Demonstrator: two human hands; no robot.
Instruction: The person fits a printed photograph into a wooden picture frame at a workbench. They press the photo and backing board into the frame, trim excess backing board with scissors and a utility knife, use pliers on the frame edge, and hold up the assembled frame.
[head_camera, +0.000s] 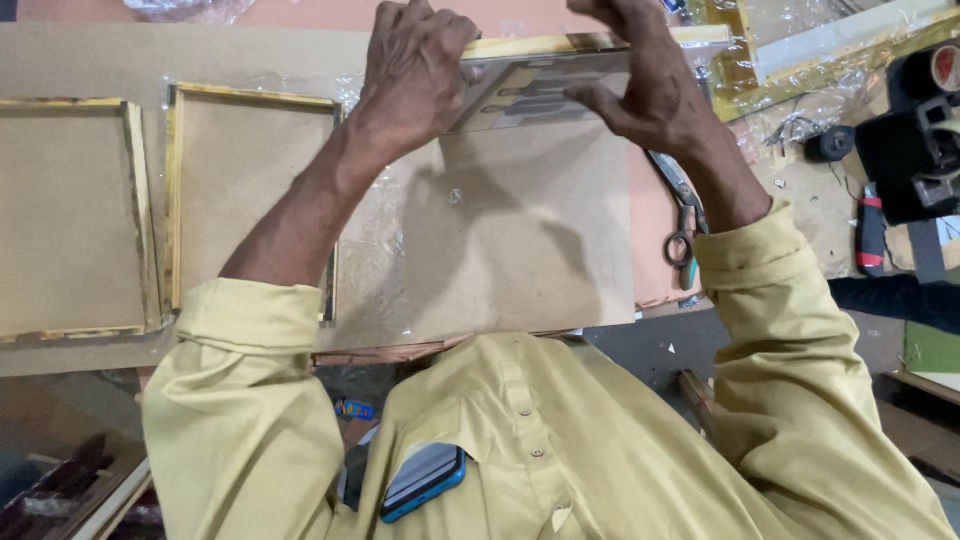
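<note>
Both hands, left (415, 75) and right (650, 85), grip a gold-edged picture frame (545, 85) by its rim above the board (500, 250), a stiff, light, likely fragile piece

A brown cardboard-covered worktable (60, 60) fills the view; dark grey floor (650, 350) shows beside it; lighting is even.

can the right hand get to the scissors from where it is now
Probably yes: the scissors lie uncovered on the board just beneath the right hand, but that hand grips the framed picture, so it must let go first.
</note>
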